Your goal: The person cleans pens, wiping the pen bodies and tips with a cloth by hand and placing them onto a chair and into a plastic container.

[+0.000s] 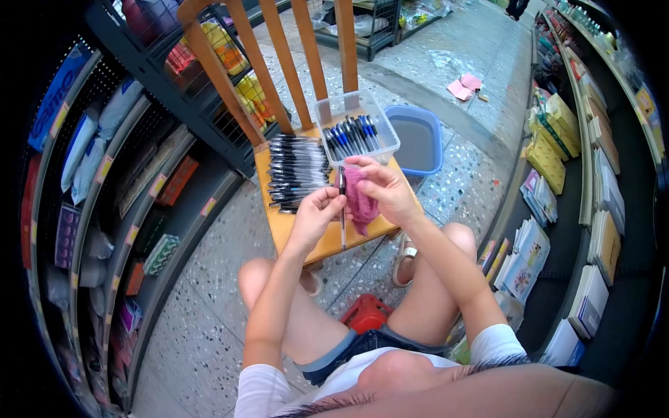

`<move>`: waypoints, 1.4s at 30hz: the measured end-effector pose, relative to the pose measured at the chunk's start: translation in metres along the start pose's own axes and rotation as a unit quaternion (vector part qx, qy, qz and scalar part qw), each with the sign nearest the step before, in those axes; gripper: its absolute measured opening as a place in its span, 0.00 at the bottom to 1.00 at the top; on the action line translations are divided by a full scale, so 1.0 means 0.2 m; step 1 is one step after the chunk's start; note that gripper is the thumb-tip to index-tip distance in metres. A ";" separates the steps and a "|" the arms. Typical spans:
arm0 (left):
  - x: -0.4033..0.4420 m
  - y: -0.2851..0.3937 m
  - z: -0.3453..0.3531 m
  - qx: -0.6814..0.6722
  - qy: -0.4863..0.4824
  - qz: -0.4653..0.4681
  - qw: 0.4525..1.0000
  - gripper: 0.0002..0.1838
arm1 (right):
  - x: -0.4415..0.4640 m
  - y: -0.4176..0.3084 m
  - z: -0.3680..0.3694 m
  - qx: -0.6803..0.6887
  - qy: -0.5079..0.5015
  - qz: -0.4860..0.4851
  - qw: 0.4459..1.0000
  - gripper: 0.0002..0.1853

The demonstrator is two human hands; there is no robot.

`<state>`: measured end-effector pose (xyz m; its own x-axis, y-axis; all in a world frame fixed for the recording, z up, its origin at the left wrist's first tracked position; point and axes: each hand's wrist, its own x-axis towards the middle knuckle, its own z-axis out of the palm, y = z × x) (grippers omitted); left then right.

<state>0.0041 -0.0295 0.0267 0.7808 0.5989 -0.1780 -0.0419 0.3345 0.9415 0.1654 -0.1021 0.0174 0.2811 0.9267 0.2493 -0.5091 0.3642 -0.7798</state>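
My left hand (322, 210) pinches a clear-barrelled pen (343, 226) with a dark grip, held upright over the front of the wooden chair seat. My right hand (385, 189) is closed on a pink cloth (361, 205), which hangs beside the pen; its fingertips are close to the pen's upper end. Whether they touch the pen I cannot tell. Behind my left hand, a stack of black-capped pens (296, 167) lies on the seat. A clear plastic box (390, 145) behind my right hand holds several blue and black pens (354, 134).
The wooden chair (310, 245) stands before my knees. A blue basin (437, 143) with greyish water is at its right. Shelves of packaged goods (143, 209) line the left, notebooks (526, 254) the right. Pink paper (463, 87) lies on the floor.
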 end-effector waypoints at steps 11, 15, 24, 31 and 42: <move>-0.02 -0.06 0.01 0.014 -0.020 0.048 0.999 0.06 | 0.04 0.07 0.05 -0.251 0.032 -0.032 0.967 0.07; 0.00 -0.09 0.01 0.013 -0.017 0.051 0.998 0.06 | 0.08 0.07 0.03 -0.210 0.076 0.002 0.975 0.06; 0.02 -0.07 -0.05 0.109 0.096 0.101 0.984 0.06 | 0.06 0.09 0.08 -0.358 -0.057 -0.104 0.926 0.06; 0.00 -0.07 -0.01 0.186 0.110 0.085 0.973 0.08 | 0.04 0.06 0.11 -0.397 0.018 -0.084 0.914 0.05; 0.00 -0.07 0.01 0.131 0.100 0.086 0.983 0.06 | 0.08 0.10 0.05 -0.243 0.043 -0.042 0.968 0.04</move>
<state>0.0054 -0.0365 0.0143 0.6377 0.7694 -0.0369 0.0199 0.0315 0.9993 0.1522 -0.0802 0.0113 0.3825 0.8769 0.2911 -0.0437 0.3319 -0.9423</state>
